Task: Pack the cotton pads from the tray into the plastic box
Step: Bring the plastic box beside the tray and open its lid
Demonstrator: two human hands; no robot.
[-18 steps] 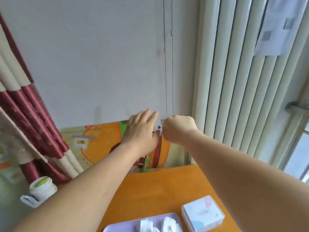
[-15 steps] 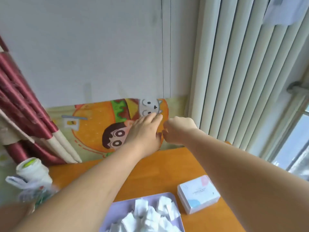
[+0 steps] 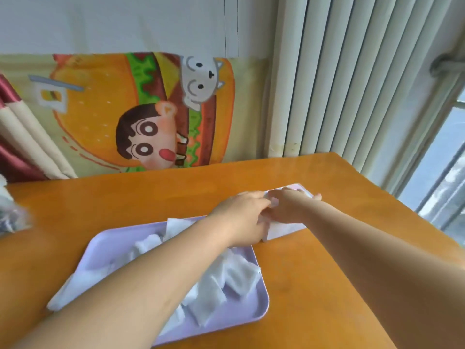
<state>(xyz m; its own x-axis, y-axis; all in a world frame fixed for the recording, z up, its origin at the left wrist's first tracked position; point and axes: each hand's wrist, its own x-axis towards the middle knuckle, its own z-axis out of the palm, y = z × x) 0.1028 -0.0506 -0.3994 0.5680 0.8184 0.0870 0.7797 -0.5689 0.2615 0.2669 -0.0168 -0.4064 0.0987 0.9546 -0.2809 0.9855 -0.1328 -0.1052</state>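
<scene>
Most of the plastic box point(image 3: 284, 229), towards the far right of the orange bench point(image 3: 125, 197), is being covered by the left hand point(image 3: 241, 217) and the right hand point(image 3: 289, 209). Any print on its lid is being lost to blur, as is a pale shape point(image 3: 10, 215) cut off at the left edge. Both hands are being laid on the box, touching above it, though how far either grip is being closed cannot be told; the cotton pads point(image 3: 236, 273) are being left heaped in the lavender tray point(image 3: 100, 245) just beside it, partly hidden under the left forearm.
</scene>
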